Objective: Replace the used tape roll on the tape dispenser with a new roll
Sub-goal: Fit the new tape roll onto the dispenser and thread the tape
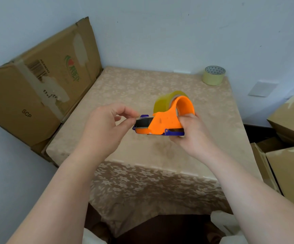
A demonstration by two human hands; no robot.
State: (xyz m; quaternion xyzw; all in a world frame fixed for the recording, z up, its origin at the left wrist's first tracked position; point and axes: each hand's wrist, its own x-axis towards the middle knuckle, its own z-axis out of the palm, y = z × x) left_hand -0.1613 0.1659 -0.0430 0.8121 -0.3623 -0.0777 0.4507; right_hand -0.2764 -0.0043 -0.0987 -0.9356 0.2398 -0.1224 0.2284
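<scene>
An orange tape dispenser (163,123) with blue trim is held above the table, and a yellowish clear tape roll (165,100) sits in it. My right hand (193,131) grips the dispenser's handle end from the right. My left hand (105,124) pinches at the dispenser's front end by the dark blade plate, thumb and forefinger together; whether a tape end lies between them I cannot tell. A second, pale yellow tape roll (213,76) with a grey patterned core stands on the table's far right corner.
The table (128,95) has a beige floral cloth hanging over its near edge. A flattened cardboard box (37,85) leans against the wall at left. More cardboard boxes (288,155) are stacked at right. White bags (225,226) lie near the bottom.
</scene>
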